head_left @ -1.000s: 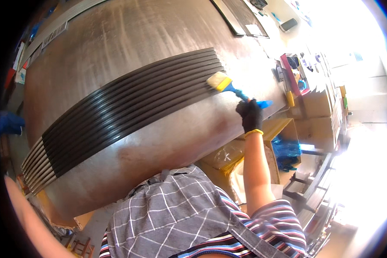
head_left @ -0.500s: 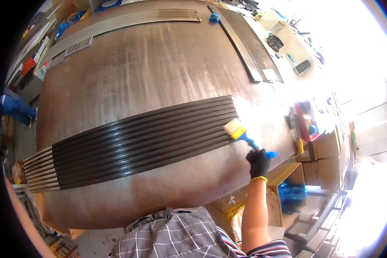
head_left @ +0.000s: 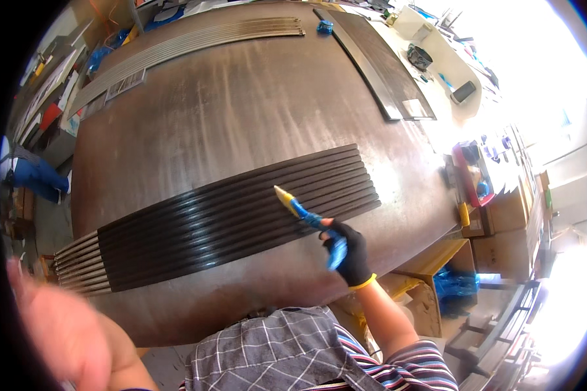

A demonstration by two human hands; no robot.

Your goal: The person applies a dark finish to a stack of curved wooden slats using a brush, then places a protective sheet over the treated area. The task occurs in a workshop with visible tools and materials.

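My right hand [head_left: 349, 255], in a black glove with a yellow cuff, is closed around the blue-wrapped handle of a flat paintbrush [head_left: 300, 209]. The brush head, pale with a yellow band, appears edge-on over the right half of a row of dark ribbed rods [head_left: 235, 208]; I cannot tell if its bristles touch them. These long rods lie side by side across the near part of the brown table, their bare metal ends at the left. Bare and blurred, my left hand [head_left: 65, 326] is raised at the lower left, off the near table edge. Its fingers are smeared by motion.
Thin metal rods [head_left: 195, 40] lie along the far edge of the table [head_left: 241, 98]. Dark flat panels [head_left: 378, 72] rest at the far right beside a small blue lump [head_left: 325, 27]. A red tray [head_left: 474, 173] and cardboard boxes [head_left: 502, 238] stand at the right. Another person [head_left: 36, 173] is at the left.
My right hand and the paintbrush have moved left from the rods' right end to over the rods, and the brush has turned edge-on. My left hand has come up into view at the lower left.
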